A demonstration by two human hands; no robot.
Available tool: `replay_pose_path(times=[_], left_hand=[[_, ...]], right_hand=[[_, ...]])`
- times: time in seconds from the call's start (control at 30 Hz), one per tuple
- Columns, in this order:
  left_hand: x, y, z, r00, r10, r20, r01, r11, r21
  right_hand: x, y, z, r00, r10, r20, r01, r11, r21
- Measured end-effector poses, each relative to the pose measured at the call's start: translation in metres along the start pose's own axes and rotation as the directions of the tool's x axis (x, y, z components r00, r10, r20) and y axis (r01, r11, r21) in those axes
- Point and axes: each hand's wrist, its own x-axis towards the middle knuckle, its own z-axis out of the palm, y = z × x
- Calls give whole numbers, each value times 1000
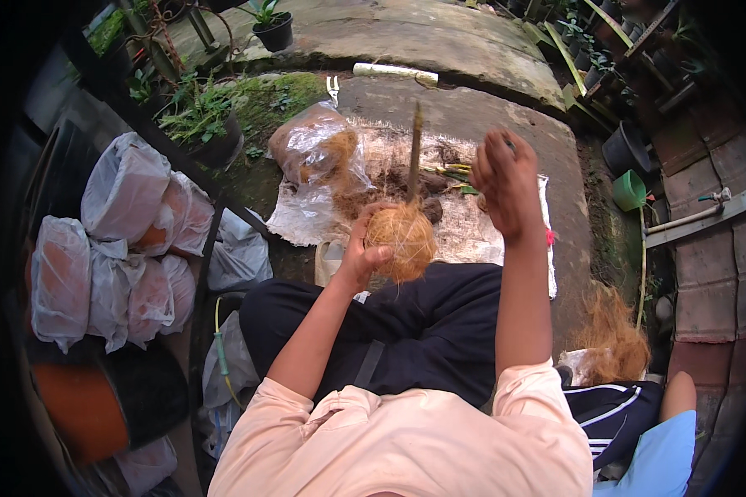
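My left hand (361, 255) is closed round the left side of a ball of brown coconut fibre (406, 240), held above my lap. Pale thread criss-crosses the ball's surface. A thin brown stem (415, 153) stands upright out of its top. To the right of the ball and higher up, my right hand (506, 178) is raised with its fingers curled closed; whatever they grip is too small or hidden to make out. Beyond the ball, dark clumps (394, 182) and some long green-yellow leaves (454, 170) lie on a worn whitish sack (298, 222).
A clear plastic bag of fibre (311, 141) rests at the sack's far left. Loose fibre (610, 333) is heaped at my right, near another person's striped dark trousers (613, 418). White-bagged bundles (124, 190) are stacked on the left. A pale tube (395, 74) lies beyond the sack.
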Motion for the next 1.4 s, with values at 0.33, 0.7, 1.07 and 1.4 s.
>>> replay_pose_path(times=[0.33,0.7,1.07,1.4], left_hand=[[-6,-11,-3,993,-42,109,42,999,8],[-14,-20,-13,983,-125,-137,81,954,-289],[8,-10,-11,913,-173,-368,-13,892,-451],[6,4,-17,884,-273,-379,11,824,-566]], right_hand=[[22,158,22,902,429,-55,-432,886,-170],[-55,173,50,741,669,62,-547,547,634],[-72,197,64,849,375,-373,-179,867,465],[-103,183,62,951,249,-184,-203,950,239]])
